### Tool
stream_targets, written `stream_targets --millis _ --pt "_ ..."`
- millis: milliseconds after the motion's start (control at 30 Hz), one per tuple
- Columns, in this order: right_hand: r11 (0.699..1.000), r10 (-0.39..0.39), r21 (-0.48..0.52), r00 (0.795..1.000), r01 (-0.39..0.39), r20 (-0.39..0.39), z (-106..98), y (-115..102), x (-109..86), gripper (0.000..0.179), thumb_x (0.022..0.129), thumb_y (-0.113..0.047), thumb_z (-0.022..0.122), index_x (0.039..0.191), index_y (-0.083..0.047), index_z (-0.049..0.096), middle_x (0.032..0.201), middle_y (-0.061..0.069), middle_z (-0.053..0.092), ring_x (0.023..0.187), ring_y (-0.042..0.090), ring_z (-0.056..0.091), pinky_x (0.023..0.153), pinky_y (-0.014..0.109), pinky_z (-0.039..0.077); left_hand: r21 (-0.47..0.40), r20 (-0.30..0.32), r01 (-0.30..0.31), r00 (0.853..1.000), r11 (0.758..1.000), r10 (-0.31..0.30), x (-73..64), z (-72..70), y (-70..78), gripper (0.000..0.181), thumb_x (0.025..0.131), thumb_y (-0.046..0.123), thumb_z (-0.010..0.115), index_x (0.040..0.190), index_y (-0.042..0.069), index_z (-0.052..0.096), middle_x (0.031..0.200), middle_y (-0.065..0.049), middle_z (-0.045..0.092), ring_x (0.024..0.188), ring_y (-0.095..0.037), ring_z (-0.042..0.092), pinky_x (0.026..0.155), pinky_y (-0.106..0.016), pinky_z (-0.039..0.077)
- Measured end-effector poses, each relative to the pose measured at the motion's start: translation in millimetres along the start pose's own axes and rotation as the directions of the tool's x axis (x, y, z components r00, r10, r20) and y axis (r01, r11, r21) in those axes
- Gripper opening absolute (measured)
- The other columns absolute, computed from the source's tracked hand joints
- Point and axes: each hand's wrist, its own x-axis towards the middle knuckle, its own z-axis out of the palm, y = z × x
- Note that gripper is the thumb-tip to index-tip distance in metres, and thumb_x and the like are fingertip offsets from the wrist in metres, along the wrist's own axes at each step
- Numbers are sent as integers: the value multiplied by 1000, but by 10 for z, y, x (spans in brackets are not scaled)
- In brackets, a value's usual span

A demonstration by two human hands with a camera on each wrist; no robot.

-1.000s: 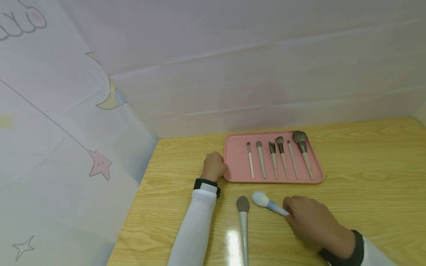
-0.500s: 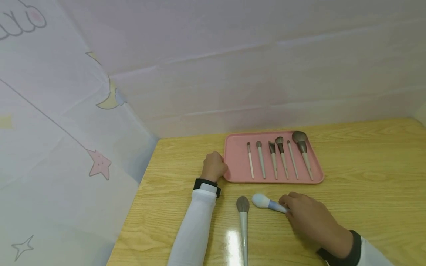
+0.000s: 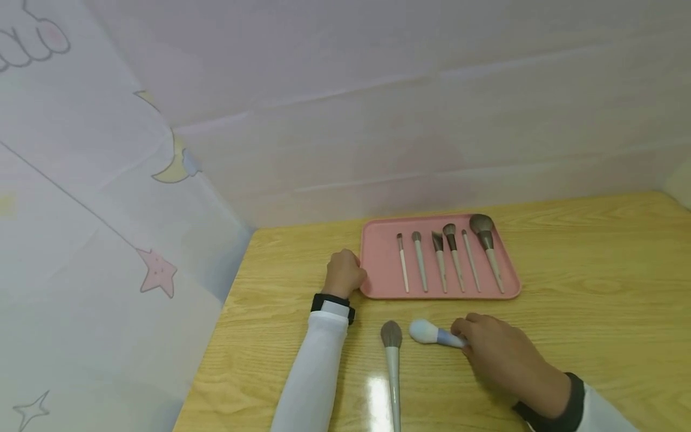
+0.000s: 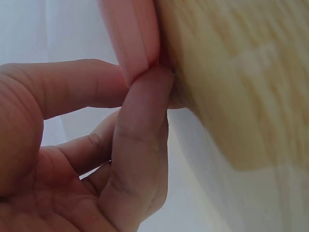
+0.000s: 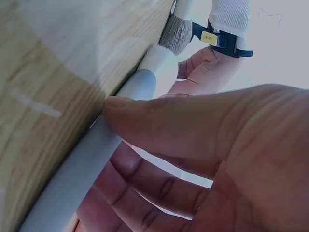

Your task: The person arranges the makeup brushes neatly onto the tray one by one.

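My left hand [image 3: 344,273] pinches the near left edge of a pink tray [image 3: 379,258]; the left wrist view shows thumb and forefinger on its rim [image 4: 137,38]. Several makeup brushes lie side by side in the tray, from a slim brush [image 3: 403,264] to a large fluffy brush [image 3: 487,240] at the right end. In front of the tray, my right hand [image 3: 502,354] grips a makeup brush [image 3: 426,331] with white bristles and a blue ferrule. Its pale handle [image 5: 72,179] lies along the table under my thumb, bristles pointing left. The hand hides part of the handle.
A grey-bristled makeup brush [image 3: 393,366] lies on the wooden table [image 3: 281,276] between my arms, its handle toward me. A pale sheet [image 3: 378,132] hangs behind the table, and a patterned sheet [image 3: 108,240] borders its left side.
The white-bristled brush has turned a little, its handle now closer to level across the view. My right hand has shifted slightly left. The left hand keeps its hold on the tray.
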Motion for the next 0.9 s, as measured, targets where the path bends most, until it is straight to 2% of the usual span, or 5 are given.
stream_targets --millis 433,467,533,700,900 --pt "999 -28 21 999 28 -27 40 -25 -23 27 83 -7 85 105 -20 77 88 -9 66 76 8 61 55 26 48 -24 -2 -15 1000 1000 15 -29 -1 -39 49 82 -11 55 50 17 31 51 7 20 43 -8 20 41 -24 19" --pt "999 -30 20 999 30 -25 44 -26 -22 28 82 -7 85 106 -20 77 88 -9 66 76 7 61 55 26 48 -18 -16 -41 999 999 41 25 57 -117 48 81 -9 55 50 18 31 51 8 20 43 -7 20 41 -24 19" --pt "999 -32 19 999 32 -24 49 -28 -19 29 82 -8 84 107 -20 76 89 -8 66 76 7 61 55 26 47 -22 -14 -42 999 999 41 25 56 -119 48 81 -9 55 49 18 31 51 8 21 43 -7 20 42 -24 19" --pt "999 -41 2 998 41 -37 57 -27 -22 27 84 -9 85 107 -20 77 88 -9 66 76 6 61 55 25 47 -21 0 -20 1000 1000 20 -30 -2 -26 49 82 -11 56 49 17 32 50 7 21 42 -8 21 41 -24 19" --pt "998 -66 -28 996 64 -57 51 -14 -36 28 82 -11 88 105 -22 77 87 -11 65 75 5 61 55 23 46 -1 -10 -19 1000 1000 19 -32 5 -8 50 83 -11 57 49 16 31 50 7 20 42 -8 20 40 -24 18"
